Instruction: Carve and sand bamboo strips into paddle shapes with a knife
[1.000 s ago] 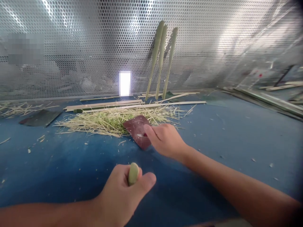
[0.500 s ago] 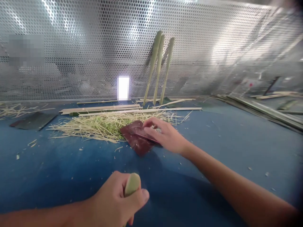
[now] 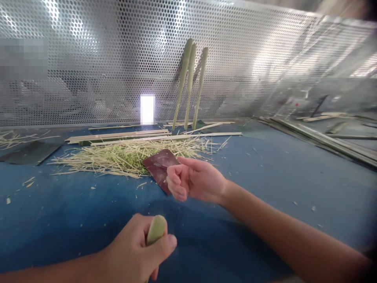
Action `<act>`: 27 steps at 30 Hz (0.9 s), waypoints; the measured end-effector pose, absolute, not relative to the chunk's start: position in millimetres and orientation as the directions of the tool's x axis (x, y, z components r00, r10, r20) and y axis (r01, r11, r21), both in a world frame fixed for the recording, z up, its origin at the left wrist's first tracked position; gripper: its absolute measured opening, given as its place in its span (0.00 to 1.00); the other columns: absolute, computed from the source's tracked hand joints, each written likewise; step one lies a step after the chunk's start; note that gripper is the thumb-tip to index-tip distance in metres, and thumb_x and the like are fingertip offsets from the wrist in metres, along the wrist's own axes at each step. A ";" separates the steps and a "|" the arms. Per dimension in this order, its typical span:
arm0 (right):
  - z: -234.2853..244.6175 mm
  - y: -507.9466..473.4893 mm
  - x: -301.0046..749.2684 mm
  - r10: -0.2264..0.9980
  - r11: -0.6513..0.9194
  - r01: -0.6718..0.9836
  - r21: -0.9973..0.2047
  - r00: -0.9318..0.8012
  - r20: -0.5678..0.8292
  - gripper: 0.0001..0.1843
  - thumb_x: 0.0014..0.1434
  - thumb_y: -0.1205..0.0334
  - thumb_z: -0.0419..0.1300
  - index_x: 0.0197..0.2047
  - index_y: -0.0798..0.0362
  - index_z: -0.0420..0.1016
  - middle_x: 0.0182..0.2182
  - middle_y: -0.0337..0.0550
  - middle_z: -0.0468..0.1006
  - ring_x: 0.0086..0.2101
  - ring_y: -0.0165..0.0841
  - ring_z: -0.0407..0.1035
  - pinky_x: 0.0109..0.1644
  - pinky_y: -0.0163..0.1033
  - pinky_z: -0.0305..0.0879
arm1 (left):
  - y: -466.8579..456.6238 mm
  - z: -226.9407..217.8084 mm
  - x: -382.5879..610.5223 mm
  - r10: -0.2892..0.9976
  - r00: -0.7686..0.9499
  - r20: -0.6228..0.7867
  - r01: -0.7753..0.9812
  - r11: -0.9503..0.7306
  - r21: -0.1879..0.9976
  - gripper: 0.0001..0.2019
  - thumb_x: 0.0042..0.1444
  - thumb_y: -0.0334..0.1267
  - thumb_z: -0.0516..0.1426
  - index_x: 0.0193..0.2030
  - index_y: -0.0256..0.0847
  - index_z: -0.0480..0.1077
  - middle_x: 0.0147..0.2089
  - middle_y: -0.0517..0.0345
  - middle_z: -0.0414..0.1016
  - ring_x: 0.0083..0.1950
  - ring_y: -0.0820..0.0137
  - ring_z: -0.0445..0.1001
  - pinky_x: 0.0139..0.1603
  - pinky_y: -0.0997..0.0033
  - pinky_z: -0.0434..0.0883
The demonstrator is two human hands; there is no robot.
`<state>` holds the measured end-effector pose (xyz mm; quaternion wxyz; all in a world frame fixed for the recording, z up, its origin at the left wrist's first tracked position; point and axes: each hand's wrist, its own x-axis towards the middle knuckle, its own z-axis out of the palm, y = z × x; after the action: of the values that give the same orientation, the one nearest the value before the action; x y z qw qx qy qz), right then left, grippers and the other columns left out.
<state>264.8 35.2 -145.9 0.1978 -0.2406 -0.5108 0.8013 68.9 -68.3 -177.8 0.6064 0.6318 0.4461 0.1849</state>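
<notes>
My left hand is closed around a pale green bamboo stick, whose rounded end pokes up above the thumb; the rest is hidden by the hand or out of view. Farther forward, my right hand has its palm turned toward me and its fingers loosely curled. Nothing shows in that palm. The fingers overlap a dark red sheet, perhaps sandpaper. On this sheet lies a slim dark tool, mostly hidden behind the fingers; whether they touch it I cannot tell.
A heap of pale shavings spreads behind the red sheet on the blue tabletop. Long bamboo strips lie behind it. Three bamboo sticks lean against the perforated metal screen. A dark sheet lies left; more strips lie right.
My right hand has rolled over from palm down above the red sheet to palm facing me, fingers curled. The left hand keeps its grip on the stick. The view has shifted slightly right.
</notes>
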 end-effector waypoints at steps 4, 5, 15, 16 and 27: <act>-144.8 35.2 264.1 0.600 -0.416 -0.048 -0.908 -0.765 -0.235 0.30 0.70 0.47 0.33 0.27 0.51 0.65 0.20 0.40 0.66 0.23 0.33 0.60 0.32 0.39 0.59 | -68.8 -179.0 68.3 0.792 0.532 -0.298 0.336 0.125 0.933 0.21 0.61 0.51 0.51 0.21 0.43 0.54 0.15 0.66 0.58 0.18 0.77 0.57 0.23 0.75 0.57; -144.8 35.2 264.2 0.599 -0.415 -0.057 -0.908 -0.768 -0.226 0.31 0.69 0.46 0.33 0.27 0.51 0.66 0.20 0.40 0.66 0.23 0.33 0.60 0.32 0.39 0.59 | -69.0 -179.5 68.2 0.796 0.530 -0.293 0.335 0.121 0.934 0.21 0.62 0.51 0.50 0.21 0.43 0.55 0.15 0.66 0.59 0.18 0.77 0.57 0.23 0.75 0.57; -155.9 39.9 265.7 0.551 -0.440 -0.195 -0.876 -0.829 -0.092 0.26 0.68 0.48 0.40 0.30 0.55 0.69 0.22 0.41 0.68 0.24 0.31 0.61 0.31 0.37 0.59 | -66.9 -181.4 68.4 0.798 0.541 -0.266 0.299 0.113 0.948 0.21 0.61 0.48 0.51 0.20 0.43 0.55 0.14 0.66 0.58 0.18 0.77 0.57 0.22 0.76 0.58; -156.8 40.2 265.8 0.552 -0.448 -0.206 -0.870 -0.829 -0.088 0.25 0.68 0.48 0.41 0.31 0.55 0.70 0.22 0.41 0.68 0.24 0.32 0.62 0.31 0.37 0.59 | -66.8 -181.7 68.3 0.799 0.542 -0.262 0.298 0.109 0.948 0.21 0.61 0.48 0.52 0.20 0.43 0.55 0.14 0.66 0.59 0.18 0.77 0.57 0.22 0.76 0.58; -161.5 42.7 267.6 0.541 -0.470 -0.237 -0.850 -0.838 -0.066 0.21 0.65 0.50 0.47 0.32 0.56 0.72 0.23 0.41 0.69 0.25 0.31 0.65 0.33 0.37 0.60 | -66.3 -181.8 68.3 0.798 0.548 -0.250 0.290 0.100 0.952 0.21 0.61 0.46 0.52 0.19 0.43 0.55 0.14 0.65 0.59 0.17 0.77 0.56 0.21 0.76 0.57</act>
<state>267.6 42.7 -161.5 0.2312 -0.1655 -0.4600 0.8412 68.3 -66.3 -181.8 0.6065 0.6374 0.4267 0.2095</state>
